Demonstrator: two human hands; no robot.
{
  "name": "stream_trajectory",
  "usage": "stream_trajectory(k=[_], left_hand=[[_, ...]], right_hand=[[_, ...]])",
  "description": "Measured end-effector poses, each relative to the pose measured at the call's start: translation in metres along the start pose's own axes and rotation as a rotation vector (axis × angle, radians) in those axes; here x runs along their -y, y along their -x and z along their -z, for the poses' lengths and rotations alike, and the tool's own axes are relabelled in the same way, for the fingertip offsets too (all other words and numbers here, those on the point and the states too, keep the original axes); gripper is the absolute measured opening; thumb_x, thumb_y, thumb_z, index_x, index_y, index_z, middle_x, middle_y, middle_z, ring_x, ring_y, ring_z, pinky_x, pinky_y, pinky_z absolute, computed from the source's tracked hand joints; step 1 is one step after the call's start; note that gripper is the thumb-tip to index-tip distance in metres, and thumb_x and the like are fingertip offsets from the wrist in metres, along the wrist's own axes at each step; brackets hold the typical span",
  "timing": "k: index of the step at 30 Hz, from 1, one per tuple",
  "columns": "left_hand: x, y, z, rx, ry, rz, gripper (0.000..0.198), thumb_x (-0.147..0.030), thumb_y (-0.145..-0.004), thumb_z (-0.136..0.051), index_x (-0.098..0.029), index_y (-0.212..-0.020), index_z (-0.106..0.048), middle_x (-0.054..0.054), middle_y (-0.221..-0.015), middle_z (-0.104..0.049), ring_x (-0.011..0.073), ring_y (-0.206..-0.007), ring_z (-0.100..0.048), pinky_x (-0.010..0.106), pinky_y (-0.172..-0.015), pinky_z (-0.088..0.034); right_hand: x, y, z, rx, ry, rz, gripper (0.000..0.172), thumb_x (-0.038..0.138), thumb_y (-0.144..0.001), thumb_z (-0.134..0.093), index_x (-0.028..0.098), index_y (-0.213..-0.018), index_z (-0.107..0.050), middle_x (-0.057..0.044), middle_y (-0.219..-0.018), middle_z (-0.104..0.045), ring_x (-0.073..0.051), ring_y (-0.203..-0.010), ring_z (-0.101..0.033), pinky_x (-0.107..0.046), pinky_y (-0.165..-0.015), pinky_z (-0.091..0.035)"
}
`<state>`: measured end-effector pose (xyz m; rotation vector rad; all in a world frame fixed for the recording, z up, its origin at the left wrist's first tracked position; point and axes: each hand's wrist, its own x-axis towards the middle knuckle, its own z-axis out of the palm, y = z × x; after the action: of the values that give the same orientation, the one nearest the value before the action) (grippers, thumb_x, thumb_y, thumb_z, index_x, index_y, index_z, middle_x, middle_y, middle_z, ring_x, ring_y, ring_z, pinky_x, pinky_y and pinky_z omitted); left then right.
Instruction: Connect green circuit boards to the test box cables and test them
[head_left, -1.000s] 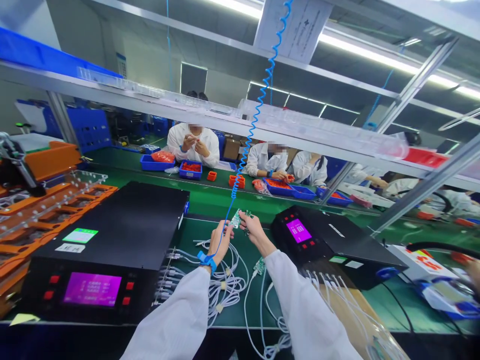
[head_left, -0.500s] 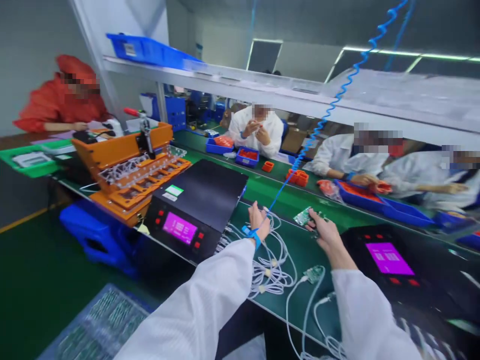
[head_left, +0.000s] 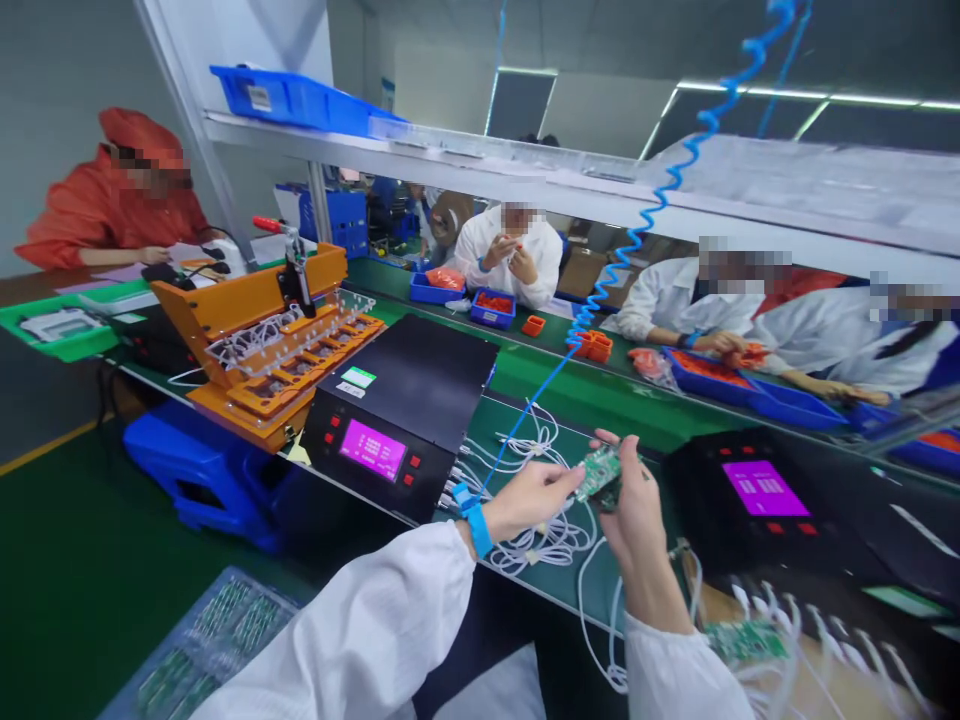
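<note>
A green circuit board (head_left: 600,472) is held up over the bench between my two hands, tilted. My left hand (head_left: 531,500), with a blue wrist strap (head_left: 476,525) joined to a coiled blue cord (head_left: 660,190), pinches the board's left end between thumb and fingers. On the opposite side, my right hand (head_left: 639,510) grips the board's right end, its fingers partly behind it. Beneath the hands lie looped white cables (head_left: 536,545). Another green circuit board (head_left: 746,640) sits at lower right among white cable plugs, partly behind my right sleeve.
Black test boxes with lit screens stand left (head_left: 409,400) and right (head_left: 817,510). An orange fixture (head_left: 270,350) with a toggle clamp is farther left. A tray of boards (head_left: 202,640) lies at lower left. Co-workers sit beyond the green belt (head_left: 540,380), near blue bins (head_left: 491,310).
My left hand has come right and down, away from the cables, onto the board. My right hand moved slightly left and down with the board. The view tilted slightly.
</note>
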<state>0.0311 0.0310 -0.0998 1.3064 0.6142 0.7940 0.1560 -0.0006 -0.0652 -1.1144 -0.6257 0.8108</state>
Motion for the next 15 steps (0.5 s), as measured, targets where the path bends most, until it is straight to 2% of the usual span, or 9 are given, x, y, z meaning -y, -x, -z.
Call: stream_trajectory(k=[3,6,8,11,15], left_hand=[[0.004,0.016,-0.007,0.079,0.026,0.062,0.070,-0.083,-0.076,-0.065,-0.013,-0.083,-0.066,0.003,-0.076,-0.062,0.0156,-0.070,-0.060,0.028,-0.061,-0.051],[0.004,0.030,-0.017,-0.008,0.173,0.107,0.075,-0.084,-0.064,-0.076,-0.016,-0.091,-0.060,0.003,-0.084,-0.064,0.0164,-0.070,-0.064,0.029,-0.058,-0.054],[0.003,0.037,-0.021,-0.015,0.238,0.159,0.074,-0.078,-0.061,-0.082,-0.016,-0.093,-0.058,0.003,-0.085,-0.065,0.0159,-0.072,-0.064,0.028,-0.059,-0.054],[0.001,0.043,-0.027,0.022,0.314,0.251,0.072,-0.070,-0.063,-0.087,-0.014,-0.102,-0.064,0.005,-0.093,-0.068,0.0154,-0.081,-0.063,0.027,-0.065,-0.055],[-0.004,0.048,-0.033,0.089,0.360,0.298,0.067,-0.061,-0.066,-0.090,-0.011,-0.107,-0.072,0.008,-0.100,-0.070,0.0139,-0.085,-0.059,0.024,-0.069,-0.053]], right_hand=[[-0.006,0.025,0.002,-0.071,-0.154,-0.100,0.075,0.078,-0.062,-0.084,0.020,-0.106,-0.072,0.001,-0.089,-0.068,-0.010,-0.065,-0.061,-0.023,-0.058,-0.049],[-0.011,0.050,0.003,-0.169,-0.243,-0.113,0.071,0.078,-0.067,-0.080,0.022,-0.109,-0.071,0.002,-0.092,-0.068,-0.010,-0.069,-0.062,-0.025,-0.066,-0.051],[-0.016,0.060,0.004,-0.240,-0.200,-0.040,0.066,0.079,-0.076,-0.072,0.023,-0.112,-0.070,0.002,-0.096,-0.067,-0.011,-0.073,-0.061,-0.025,-0.069,-0.051],[-0.023,0.070,0.007,-0.318,-0.061,0.121,0.059,0.075,-0.088,-0.062,0.024,-0.117,-0.067,0.001,-0.100,-0.067,-0.012,-0.080,-0.063,-0.027,-0.075,-0.051],[-0.024,0.078,0.015,-0.223,0.033,0.270,0.049,0.066,-0.097,-0.058,0.024,-0.122,-0.060,-0.003,-0.102,-0.070,-0.017,-0.094,-0.069,-0.032,-0.087,-0.055]])
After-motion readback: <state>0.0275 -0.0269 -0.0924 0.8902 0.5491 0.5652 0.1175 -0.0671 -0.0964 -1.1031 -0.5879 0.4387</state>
